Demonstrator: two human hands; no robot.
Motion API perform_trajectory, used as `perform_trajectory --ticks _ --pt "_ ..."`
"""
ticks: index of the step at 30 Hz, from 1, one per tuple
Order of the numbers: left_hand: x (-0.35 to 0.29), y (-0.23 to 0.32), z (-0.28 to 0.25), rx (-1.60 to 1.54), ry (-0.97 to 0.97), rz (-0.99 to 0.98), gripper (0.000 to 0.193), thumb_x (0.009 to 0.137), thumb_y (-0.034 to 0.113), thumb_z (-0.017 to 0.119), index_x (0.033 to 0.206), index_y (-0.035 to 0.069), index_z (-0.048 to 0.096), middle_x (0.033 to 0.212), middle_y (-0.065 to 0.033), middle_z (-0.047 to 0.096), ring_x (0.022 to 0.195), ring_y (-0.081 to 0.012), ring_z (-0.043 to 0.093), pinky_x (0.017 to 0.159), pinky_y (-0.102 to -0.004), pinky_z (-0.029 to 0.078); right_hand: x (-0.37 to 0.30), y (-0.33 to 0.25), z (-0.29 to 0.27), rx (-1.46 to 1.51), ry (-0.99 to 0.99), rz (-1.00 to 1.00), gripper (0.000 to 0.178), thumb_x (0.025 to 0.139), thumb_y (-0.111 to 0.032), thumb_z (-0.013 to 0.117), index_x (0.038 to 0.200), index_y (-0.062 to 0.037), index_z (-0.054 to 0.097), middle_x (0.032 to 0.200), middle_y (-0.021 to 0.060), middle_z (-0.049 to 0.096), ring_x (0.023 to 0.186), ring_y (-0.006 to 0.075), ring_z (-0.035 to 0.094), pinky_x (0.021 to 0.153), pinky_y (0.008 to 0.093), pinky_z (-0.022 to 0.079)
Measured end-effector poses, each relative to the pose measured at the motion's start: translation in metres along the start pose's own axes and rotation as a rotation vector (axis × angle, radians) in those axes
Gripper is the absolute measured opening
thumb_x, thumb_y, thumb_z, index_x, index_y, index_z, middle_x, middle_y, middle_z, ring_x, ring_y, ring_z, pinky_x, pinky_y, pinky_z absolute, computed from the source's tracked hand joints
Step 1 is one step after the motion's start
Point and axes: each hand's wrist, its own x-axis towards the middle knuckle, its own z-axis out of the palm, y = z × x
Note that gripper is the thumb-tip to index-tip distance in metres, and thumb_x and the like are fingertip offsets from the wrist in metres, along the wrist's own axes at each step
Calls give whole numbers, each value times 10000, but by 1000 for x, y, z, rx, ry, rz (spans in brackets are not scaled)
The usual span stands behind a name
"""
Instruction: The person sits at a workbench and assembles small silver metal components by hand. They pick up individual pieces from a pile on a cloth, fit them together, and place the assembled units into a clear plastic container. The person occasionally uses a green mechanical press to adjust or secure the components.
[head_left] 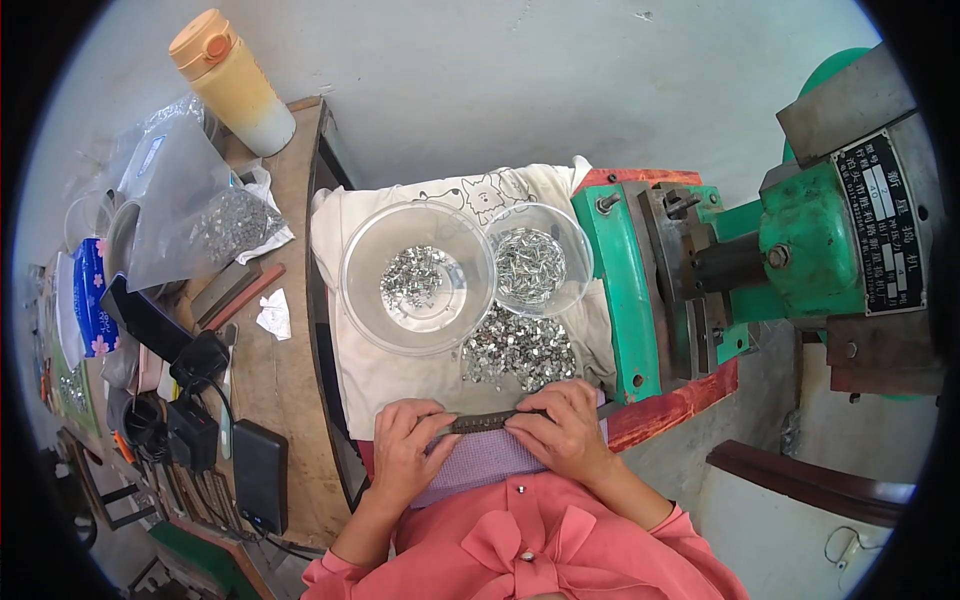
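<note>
My left hand (408, 450) and my right hand (566, 432) are closed on the two ends of a short dark bar (478, 423), which lies level just above the purple cloth on my lap. A row of small marks or slots runs along the bar, too small to make out. Right beyond it, a loose heap of small shiny metal pieces (520, 350) lies on a pale cloth (375, 385). Behind the heap stand two clear plastic tubs. The larger tub (362, 325) holds small silvery pieces; the smaller tub (580, 297) holds thin, pin-like metal parts.
A green press (815, 245) stands close on the right. At left, a wooden table (275, 375) carries a yellow bottle (240, 100), a plastic bag of metal pieces (225, 225), a black power bank (260, 475), cables and a crumpled tissue (274, 314).
</note>
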Motion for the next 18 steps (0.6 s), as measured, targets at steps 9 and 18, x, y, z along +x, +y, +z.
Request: perform_trajectory --ticks 9,18 --pt "0 0 -1 6 -5 -1 305 714 145 837 995 105 724 1043 -25 657 1003 -258 583 867 -400 416 3 -13 1 -121 -38 2 177 784 -140 778 936 -121 690 1006 -12 642 1008 210 585 940 408 401" --pt "-1 0 -1 9 3 23 293 727 145 830 998 103 726 1054 -33 655 1006 -263 580 876 -404 419 -1 -12 2 -76 -22 42 193 749 -148 810 909 -137 701 974 -17 645 969 214 585 919 413 387"
